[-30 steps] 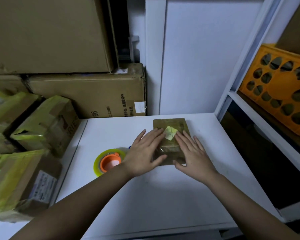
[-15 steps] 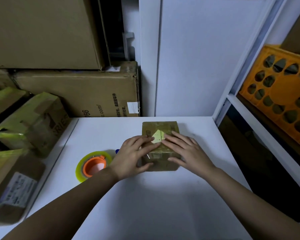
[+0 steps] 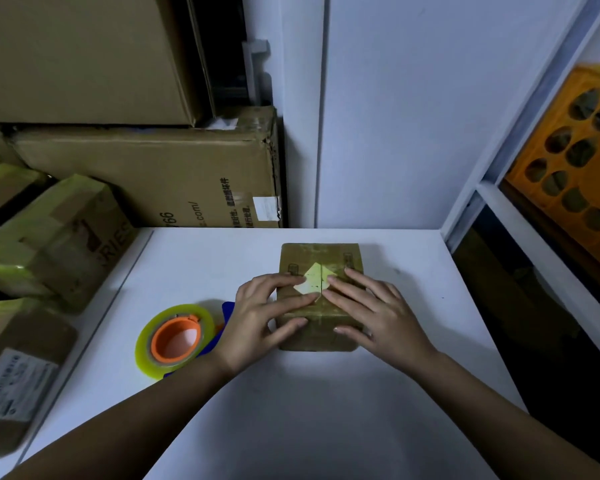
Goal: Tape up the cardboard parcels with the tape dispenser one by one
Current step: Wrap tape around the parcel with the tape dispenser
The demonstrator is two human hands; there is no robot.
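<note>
While the tape dispenser (image 3: 175,342) lies near the bench's (image 3: 291,427) left edge, just beside my left wrist, my left hand (image 3: 261,313) presses flat, fingers straight, on the small parcel (image 3: 321,258). That parcel sits toward the bench's far edge, and my right hand (image 3: 374,311) lies flat on its right half.

brown parcel (image 3: 321,258) with yellow patch, yellow tape roll (image 3: 174,339), orange core

orange perforated crate (image 3: 579,168) on white shelving (image 3: 520,216) right of the white table (image 3: 291,410)
</note>
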